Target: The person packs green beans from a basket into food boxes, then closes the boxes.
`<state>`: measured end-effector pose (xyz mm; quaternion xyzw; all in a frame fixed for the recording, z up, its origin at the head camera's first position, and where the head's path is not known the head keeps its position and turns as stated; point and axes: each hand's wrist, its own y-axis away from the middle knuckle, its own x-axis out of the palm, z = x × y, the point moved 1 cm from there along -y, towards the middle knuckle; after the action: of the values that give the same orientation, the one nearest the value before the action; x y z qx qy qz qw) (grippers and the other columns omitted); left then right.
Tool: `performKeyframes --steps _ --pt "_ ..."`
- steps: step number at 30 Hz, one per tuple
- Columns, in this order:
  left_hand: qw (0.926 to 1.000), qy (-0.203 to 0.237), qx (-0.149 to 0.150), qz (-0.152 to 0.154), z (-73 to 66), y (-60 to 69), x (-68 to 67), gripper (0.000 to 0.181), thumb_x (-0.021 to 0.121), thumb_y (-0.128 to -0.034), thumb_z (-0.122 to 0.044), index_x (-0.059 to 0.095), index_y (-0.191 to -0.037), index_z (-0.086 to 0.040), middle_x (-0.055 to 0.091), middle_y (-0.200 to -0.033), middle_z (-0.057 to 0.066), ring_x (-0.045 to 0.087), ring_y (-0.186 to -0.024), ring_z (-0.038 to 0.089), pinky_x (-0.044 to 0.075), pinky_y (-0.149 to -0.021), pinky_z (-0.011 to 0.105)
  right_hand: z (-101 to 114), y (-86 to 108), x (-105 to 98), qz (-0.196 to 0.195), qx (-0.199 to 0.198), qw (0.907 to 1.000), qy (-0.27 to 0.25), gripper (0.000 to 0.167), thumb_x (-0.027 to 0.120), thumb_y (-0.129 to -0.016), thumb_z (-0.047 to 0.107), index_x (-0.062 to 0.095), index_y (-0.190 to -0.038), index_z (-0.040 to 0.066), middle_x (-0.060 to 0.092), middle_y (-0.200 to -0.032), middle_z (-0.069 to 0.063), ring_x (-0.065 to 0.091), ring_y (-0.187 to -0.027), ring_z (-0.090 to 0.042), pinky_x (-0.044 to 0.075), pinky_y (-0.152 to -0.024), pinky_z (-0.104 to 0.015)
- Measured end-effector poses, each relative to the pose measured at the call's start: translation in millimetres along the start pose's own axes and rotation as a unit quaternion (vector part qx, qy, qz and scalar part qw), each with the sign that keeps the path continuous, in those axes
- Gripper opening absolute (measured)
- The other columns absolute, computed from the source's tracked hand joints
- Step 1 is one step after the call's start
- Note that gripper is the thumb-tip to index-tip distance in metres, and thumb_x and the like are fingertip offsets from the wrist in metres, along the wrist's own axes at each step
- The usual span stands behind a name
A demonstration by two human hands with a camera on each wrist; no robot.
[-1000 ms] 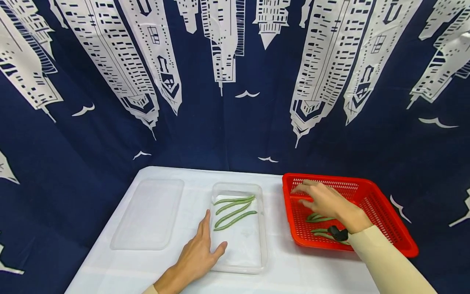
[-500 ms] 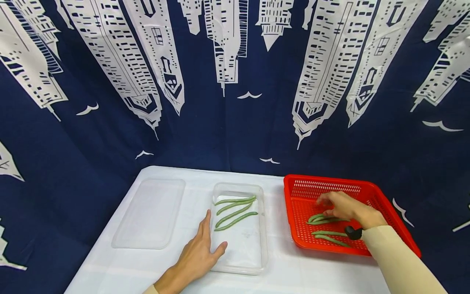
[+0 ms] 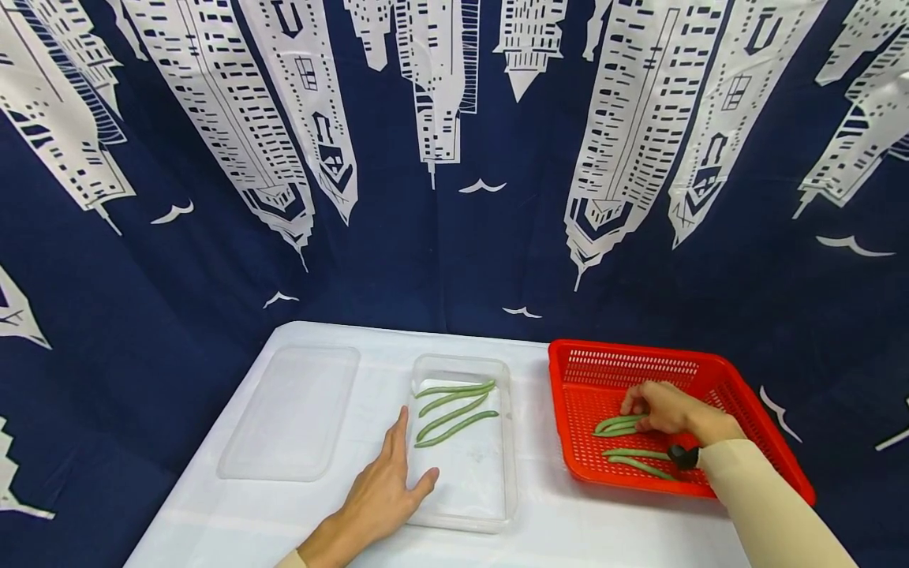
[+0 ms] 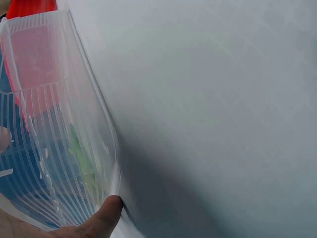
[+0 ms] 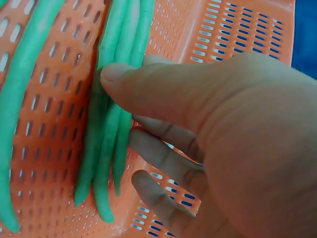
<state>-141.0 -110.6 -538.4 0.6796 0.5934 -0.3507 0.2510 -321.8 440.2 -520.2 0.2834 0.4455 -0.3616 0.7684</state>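
Dipping R hand lower in red basket, now pinching 3 beans, prob. ending reach, starting pickup; resting L hand, fingers straight, vs. clear box.

Bright, even head view, but a dim, hazy left wrist view with shadow beside the container.

You are facing a navy backdrop that is looking like matt, lightly creased cloth; the red basket is showing glossy, perforated plastic, the container is appearing as smooth, clear plastic with ribbed walls, the lid is looking like cloudy, duller plastic, the green beans are showing smooth skins, and your right sleeve is resembling plain matt cloth
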Motion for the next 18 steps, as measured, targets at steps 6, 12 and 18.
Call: performKeyframes --steps 6,12,18 --pt "1.0000 0.001 -0.003 0.000 1.2 0.2 0.3 0.111 0.077 -0.1095 -0.050 0.011 -0.187 -0.007 0.041 -0.185 0.024 0.076 -0.082 0.027 0.066 -0.079 0.053 26.1 5.0 -6.6 0.017 0.035 0.9989 -0.027 0.024 0.095 -0.086 0.000 0.082 -0.099 0.016 0.067 -0.088 0.002 0.055 -0.082 -0.013 0.050 -0.078 -0.033" --pt "1.0000 -0.001 0.001 -0.001 0.8 -0.2 0.6 0.111 0.077 -0.1094 -0.051 0.012 -0.187 -0.007 0.041 -0.186 0.023 0.074 -0.079 0.024 0.065 -0.076 0.051 49.7 11.7 -13.3 0.017 0.067 0.9975 -0.016 0.026 0.095 -0.085 -0.005 0.078 -0.096 0.012 0.070 -0.085 -0.001 0.056 -0.079 -0.010 0.048 -0.078 -0.029" --pt "1.0000 -0.003 0.003 -0.005 0.3 -1.0 0.4 0.110 0.077 -0.1088 -0.050 0.013 -0.187 -0.006 0.042 -0.185 0.023 0.074 -0.079 0.025 0.065 -0.075 0.051 51.6 13.4 -13.5 0.001 0.094 0.9953 -0.022 0.028 0.095 -0.086 -0.006 0.074 -0.095 0.009 0.070 -0.083 -0.003 0.057 -0.076 -0.012 0.048 -0.074 -0.026"
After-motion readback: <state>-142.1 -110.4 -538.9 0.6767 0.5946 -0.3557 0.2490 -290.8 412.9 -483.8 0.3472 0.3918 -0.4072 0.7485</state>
